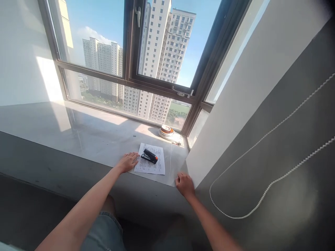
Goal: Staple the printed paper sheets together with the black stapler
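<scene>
Stapler (pixel 149 156), printed paper (pixel 149 169), lettering (pixel 145 164) seemingly illegible

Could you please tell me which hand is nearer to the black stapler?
The left. The left hand lies just left of the stapler, fingertips close to its end. The right hand is farther off, beyond the paper's right side.

This looks like a room in a high-rise flat: beyond the far edge of a deep windowsill (pixel 102 139), a brown-framed window (pixel 128 52) looks onto apartment towers (pixel 164 42) and treetops (pixel 96 97) (seen from well above), while a beaded cord (pixel 235 218) hangs past the sill's right edge.
</scene>
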### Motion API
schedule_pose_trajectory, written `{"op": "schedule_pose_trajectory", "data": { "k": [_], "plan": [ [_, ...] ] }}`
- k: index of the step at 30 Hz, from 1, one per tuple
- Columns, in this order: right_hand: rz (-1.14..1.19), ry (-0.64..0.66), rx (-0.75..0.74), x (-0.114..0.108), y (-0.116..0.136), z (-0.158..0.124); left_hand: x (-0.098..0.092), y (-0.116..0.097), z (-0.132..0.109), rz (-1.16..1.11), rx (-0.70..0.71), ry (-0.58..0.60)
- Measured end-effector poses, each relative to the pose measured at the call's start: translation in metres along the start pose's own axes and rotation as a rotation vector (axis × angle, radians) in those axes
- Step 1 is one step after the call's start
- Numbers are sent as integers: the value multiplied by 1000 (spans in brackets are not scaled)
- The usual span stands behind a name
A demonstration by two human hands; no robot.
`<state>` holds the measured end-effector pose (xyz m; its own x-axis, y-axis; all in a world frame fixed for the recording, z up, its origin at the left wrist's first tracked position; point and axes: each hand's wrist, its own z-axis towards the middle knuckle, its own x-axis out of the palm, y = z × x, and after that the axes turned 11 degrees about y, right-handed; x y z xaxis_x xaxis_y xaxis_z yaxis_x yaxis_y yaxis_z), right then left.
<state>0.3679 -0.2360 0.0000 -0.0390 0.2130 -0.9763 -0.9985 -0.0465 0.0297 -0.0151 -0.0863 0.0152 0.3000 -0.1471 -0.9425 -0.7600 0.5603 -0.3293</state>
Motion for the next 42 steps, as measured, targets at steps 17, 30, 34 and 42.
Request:
{"op": "schedule_pose_trajectory", "data": {
  "k": [17,30,34,42],
  "plan": [
    [33,132,83,3,0,6,12,15,7,-22,-55,71],
    [476,-92,-68,16,111,99,14,19,6,19,-31,103],
    [442,-9,-102,18,143,129,13,18,6,21,-18,88],
    [411,132,-117,7,115,145,15,20,7,11,-19,75]
  ]
}}
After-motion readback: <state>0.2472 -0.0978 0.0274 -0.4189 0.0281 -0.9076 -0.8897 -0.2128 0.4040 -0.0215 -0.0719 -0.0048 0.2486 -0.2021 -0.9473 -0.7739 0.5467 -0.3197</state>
